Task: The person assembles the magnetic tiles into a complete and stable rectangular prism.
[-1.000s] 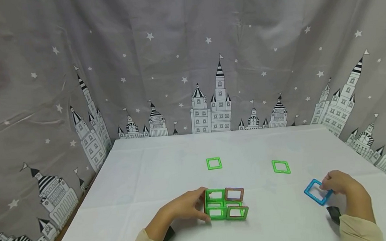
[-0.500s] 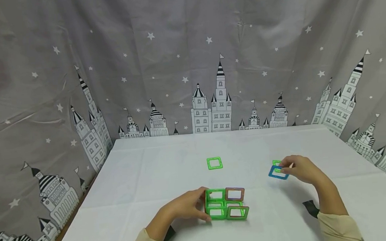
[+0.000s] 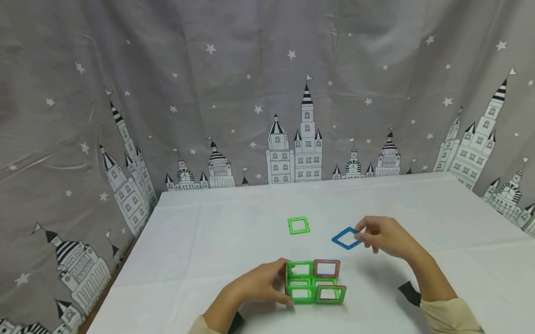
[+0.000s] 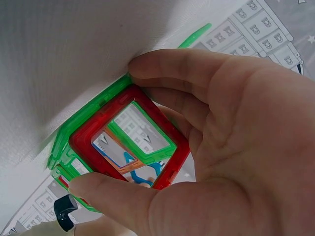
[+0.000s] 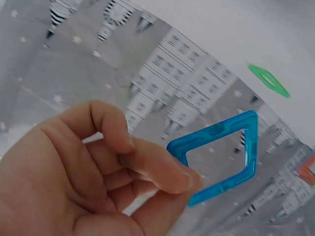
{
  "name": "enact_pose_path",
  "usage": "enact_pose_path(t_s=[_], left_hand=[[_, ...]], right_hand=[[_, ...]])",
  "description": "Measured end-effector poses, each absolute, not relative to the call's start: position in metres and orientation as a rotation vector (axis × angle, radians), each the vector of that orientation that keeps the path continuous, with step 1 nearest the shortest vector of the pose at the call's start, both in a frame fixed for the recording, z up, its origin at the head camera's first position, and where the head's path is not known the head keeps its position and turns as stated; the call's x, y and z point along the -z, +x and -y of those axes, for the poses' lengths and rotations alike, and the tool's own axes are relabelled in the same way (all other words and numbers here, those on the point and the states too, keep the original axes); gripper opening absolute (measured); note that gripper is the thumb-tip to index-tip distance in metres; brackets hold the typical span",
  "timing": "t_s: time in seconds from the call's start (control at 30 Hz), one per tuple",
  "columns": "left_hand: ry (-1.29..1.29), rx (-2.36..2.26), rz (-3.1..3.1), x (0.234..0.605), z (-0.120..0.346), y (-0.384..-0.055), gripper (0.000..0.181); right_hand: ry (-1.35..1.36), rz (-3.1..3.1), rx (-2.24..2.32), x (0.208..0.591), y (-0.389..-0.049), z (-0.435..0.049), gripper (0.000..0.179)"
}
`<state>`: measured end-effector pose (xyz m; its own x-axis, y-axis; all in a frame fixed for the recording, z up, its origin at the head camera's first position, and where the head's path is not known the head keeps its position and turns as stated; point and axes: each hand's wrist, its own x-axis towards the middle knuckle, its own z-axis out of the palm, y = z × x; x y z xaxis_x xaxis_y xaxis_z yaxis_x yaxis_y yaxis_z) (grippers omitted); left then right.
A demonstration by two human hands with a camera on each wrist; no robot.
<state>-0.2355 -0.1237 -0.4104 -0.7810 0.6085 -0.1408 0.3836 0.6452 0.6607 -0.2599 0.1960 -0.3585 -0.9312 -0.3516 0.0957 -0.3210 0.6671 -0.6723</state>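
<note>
My left hand (image 3: 263, 285) grips the left end of a low box built of see-through magnetic tiles (image 3: 302, 302), thumb in front and fingers behind. Most of its tiles are green; a red square tile (image 4: 103, 112) closes the gripped end, and a brownish-orange one (image 3: 326, 260) stands at the back right. Between thumb and fingers, my right hand (image 3: 384, 236) pinches a blue square magnetic tile (image 5: 251, 147) by one corner. It is held behind and to the right of the box, tilted like a diamond in the head view.
A loose green square tile (image 3: 299, 232) lies on the white table (image 3: 216, 231) behind the box. A grey curtain (image 3: 225, 77) printed with castles and stars hangs around the back and sides.
My right hand has carried the blue tile leftward from the table's right side, turning it. The farther-right green tile is now hidden behind that hand. My left hand has stayed at the box.
</note>
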Motion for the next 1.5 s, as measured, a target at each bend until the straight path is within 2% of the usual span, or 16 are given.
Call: enact_pose_path(t_s=[0.27,0.6,1.5], left_hand=[[0.782,-0.879,-2.520,0.410,0.123,-0.235,0.073],[0.785,-0.867,-2.524,0.412,0.121,-0.238,0.073],[0.820,-0.916,-2.506,0.411,0.124,-0.238,0.064]], right_hand=[[-0.896,-2.793,1.120,0.370,-0.255,-0.163,0.009],[-1.202,-2.825,1.150,0.377,-0.245,-0.136,0.010],[-1.306,-2.705,1.115,0.383,-0.234,-0.116,0.009]])
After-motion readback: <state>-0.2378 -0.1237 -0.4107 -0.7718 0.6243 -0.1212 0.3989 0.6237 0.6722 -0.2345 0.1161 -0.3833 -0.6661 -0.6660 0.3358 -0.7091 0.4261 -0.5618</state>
